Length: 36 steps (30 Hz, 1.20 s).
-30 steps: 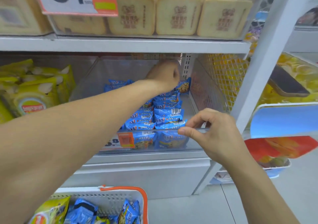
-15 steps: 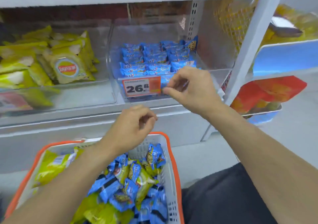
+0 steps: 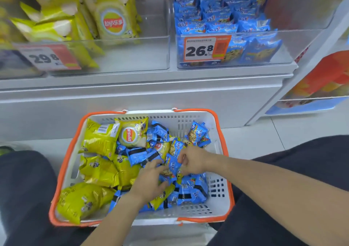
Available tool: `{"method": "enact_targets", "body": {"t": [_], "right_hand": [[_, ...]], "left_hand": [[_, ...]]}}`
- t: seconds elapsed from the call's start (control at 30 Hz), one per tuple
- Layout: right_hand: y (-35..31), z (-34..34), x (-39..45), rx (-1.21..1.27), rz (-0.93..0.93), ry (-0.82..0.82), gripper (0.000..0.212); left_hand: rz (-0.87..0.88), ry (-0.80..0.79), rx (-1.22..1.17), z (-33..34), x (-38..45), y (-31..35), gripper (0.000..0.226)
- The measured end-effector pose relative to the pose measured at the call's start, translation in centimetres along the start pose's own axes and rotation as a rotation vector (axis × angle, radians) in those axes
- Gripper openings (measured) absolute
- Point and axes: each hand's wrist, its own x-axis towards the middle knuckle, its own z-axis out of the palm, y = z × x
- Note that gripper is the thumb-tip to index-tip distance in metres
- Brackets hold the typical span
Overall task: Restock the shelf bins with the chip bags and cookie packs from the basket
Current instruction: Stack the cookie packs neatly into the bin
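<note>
A blue cookie pack (image 3: 173, 165) stands tilted in the middle of the basket (image 3: 220, 192), caught between both hands. The right hand (image 3: 192, 162) has its fingers curled around the pack's right edge, pinching it. The left hand (image 3: 151, 181) comes in from the lower left; its fingers are spread and bent over the blue packs just beside that one, touching them, though I cannot tell whether they actually grasp anything.

Around the hands the white basket with its orange rim is heaped: loose blue cookie packs (image 3: 190, 191) fill its right half, and yellow chip bags (image 3: 100, 172) lie piled along the left, one showing its round red logo near the far wall. The basket sits on the floor between the person's dark-trousered knees.

Behind it rises the white shelf (image 3: 143, 92). On it, the clear right bin (image 3: 283, 43) holds rows of the same blue packs behind an orange price tag (image 3: 206, 48) reading 26.8. The clear left bin (image 3: 132, 56), touching it at the side, holds yellow chip bags and a blurred tag (image 3: 49, 57) reading 29.8.
</note>
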Motion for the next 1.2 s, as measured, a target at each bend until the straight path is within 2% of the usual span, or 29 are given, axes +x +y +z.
{"method": "enact_targets", "body": {"t": [0.1,0.23,0.3,0.4,0.47,0.57,0.63,0.87,0.93,1.03,1.1,1.2], "right_hand": [[-0.4,2.7,1.1,0.043,0.057,-0.033,0.046],[-1.5,5.9,2.1,0.126,0.138,-0.051,0.02],[-1.7,6.4,2.5,0.261,0.232,-0.041,0.032],[-1.6,6.1,2.8,0.436,0.321,-0.055,0.033],[-1.4,5.8,2.8,0.543,0.37,-0.062,0.033],[-1.1,5.5,2.8,0.671,0.433,0.012,0.036],[-1.5,5.0,2.7,0.74,0.439,0.015,0.032],[-3.8,0.1,1.3,0.741,0.317,0.02,0.032],[-4.7,-2.0,0.1,0.743,0.235,-0.006,0.035],[-5.7,-4.9,-1.5,0.731,0.134,-0.023,0.036],[-6.0,-6.7,-2.3,0.694,0.083,0.005,0.038],[-6.0,-9.3,-3.2,0.653,0.019,0.065,0.039]], "left_hand": [[0.036,0.056,0.076,1.1,-0.4,-0.2,0.045],[0.062,0.15,0.004,2.4,-1.0,-0.7,0.04],[0.064,0.207,-0.074,3.0,-1.4,-0.9,0.039],[0.065,0.235,-0.15,3.0,-1.8,-0.8,0.034],[0.051,0.236,-0.203,2.8,-1.8,-0.6,0.04],[-0.045,0.223,-0.328,2.9,-2.0,-0.5,0.059],[-0.063,0.225,-0.4,2.9,-2.1,-0.4,0.062],[-0.19,0.472,-0.748,0.3,-2.0,-0.1,0.042],[-0.224,0.459,-0.893,-0.9,-2.0,0.2,0.041],[-0.209,0.399,-1.117,-2.9,-2.1,0.9,0.055],[-0.161,0.354,-1.17,-4.3,-2.0,1.6,0.063],[-0.043,0.332,-1.137,-7.0,-1.4,3.1,0.058]]}}
